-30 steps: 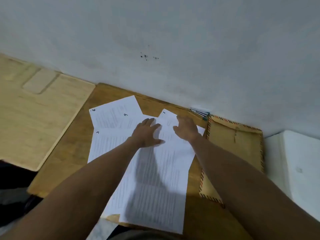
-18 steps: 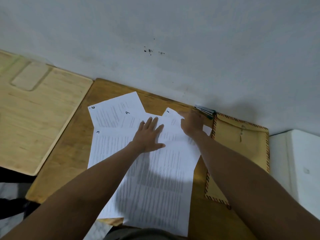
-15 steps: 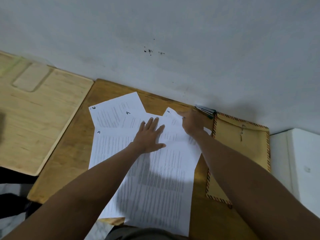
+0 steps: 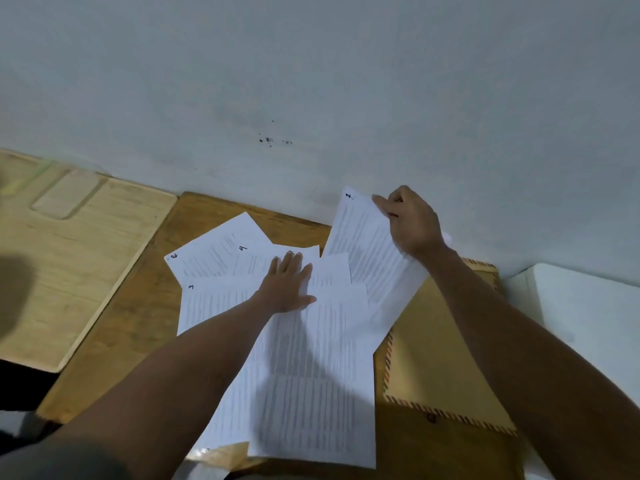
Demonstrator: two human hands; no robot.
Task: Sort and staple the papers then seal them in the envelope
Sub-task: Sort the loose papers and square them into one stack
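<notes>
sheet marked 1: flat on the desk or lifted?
Lifted. The right hand pinches the top edge of the sheet marked 1, whose top stands against the wall; its lower end overlaps the other papers.

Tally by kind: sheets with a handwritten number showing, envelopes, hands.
Numbered sheets: 4, namely sheet 1, sheet 3, sheet 4, sheet 6
Envelope: 1
Hands: 2, left hand, right hand
Total: 7
</notes>
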